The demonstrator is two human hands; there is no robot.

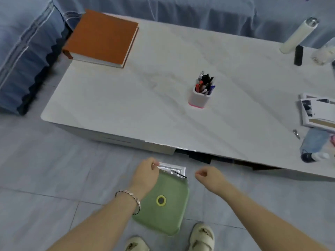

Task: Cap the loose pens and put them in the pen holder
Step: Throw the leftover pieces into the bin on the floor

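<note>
A white pen holder (199,98) with a pink base stands upright near the middle of the white table (126,98), filled with several black, red and blue pens (204,82). Below the table's front edge, my left hand (146,173) is curled over the far edge of a green stool (163,201). Its fingers pinch one end of a thin black pen (179,174) that lies across white papers (178,169) on the stool. My right hand (207,176) hovers to the right of the stool, loosely fisted, with nothing in it.
An orange book (101,37) lies at the table's far left corner. At the far right stand a white bottle (297,35) and a black cylinder (298,55). Booklets (319,113) and a blue cloth (315,142) sit at the right edge. A blue sofa is behind.
</note>
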